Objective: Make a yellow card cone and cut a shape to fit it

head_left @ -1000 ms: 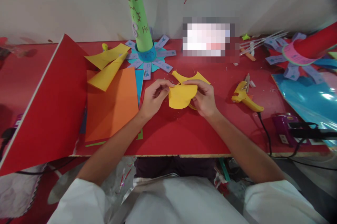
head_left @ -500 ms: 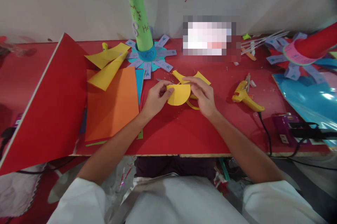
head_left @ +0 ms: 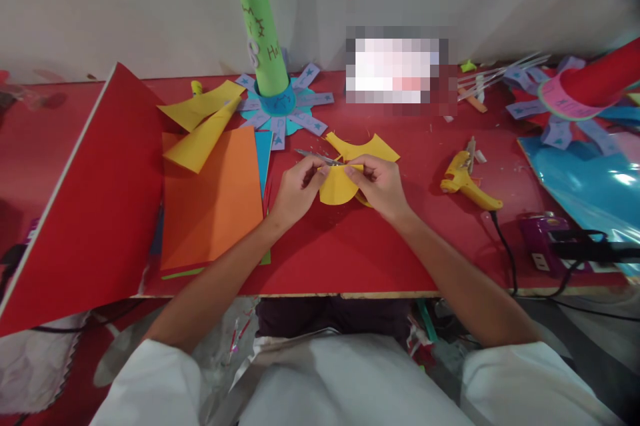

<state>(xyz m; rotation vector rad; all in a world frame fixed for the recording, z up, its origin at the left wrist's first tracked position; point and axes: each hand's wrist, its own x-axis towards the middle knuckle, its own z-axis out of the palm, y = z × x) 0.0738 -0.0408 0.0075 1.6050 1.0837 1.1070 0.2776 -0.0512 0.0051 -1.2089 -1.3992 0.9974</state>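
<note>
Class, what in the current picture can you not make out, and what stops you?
All in the head view:
- Far face of the yellow paper: turned away, pinched by the left hand and right hand.
- Scissors: partly hidden by the left hand and that paper.
- Green tube: top cut off by the upper edge.
- Red tube: cut off by the right edge.
- Pixelated patch: its contents blurred out.

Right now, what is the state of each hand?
Left hand: closed, holding the yellow half-round paper by its upper left.
Right hand: closed, pinching its upper right.
</note>
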